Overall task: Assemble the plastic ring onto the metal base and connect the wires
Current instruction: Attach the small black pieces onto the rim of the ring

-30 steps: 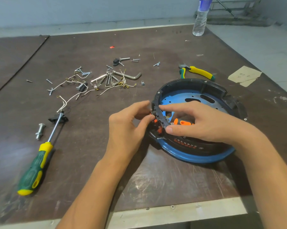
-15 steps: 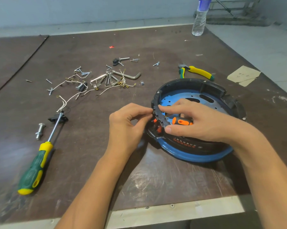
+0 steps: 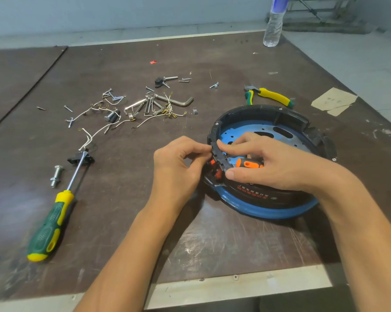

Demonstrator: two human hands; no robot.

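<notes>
A black plastic ring [image 3: 257, 110] sits on the round blue metal base [image 3: 268, 212] at the right of the table. My left hand [image 3: 178, 167] pinches the ring's left outer wall near small orange parts. My right hand [image 3: 268, 163] reaches over the rim, thumb and forefinger gripping the same black wall section, with a short orange-and-black screwdriver [image 3: 248, 163] lying under its fingers. Loose white wires [image 3: 95, 134] with brass terminals lie at the left centre of the table.
A green-and-yellow screwdriver [image 3: 52, 221] and a bolt [image 3: 56, 175] lie at the left. Hex keys [image 3: 167, 102], screws and small parts are scattered behind my hands. Yellow-handled pliers [image 3: 271, 95], a cardboard scrap [image 3: 334, 101] and a water bottle [image 3: 274, 23] are at the back right.
My right hand's fingers have slid back along the ring wall, uncovering the orange screwdriver handle. My left hand's fingers have closed tighter on the ring's outer wall.
</notes>
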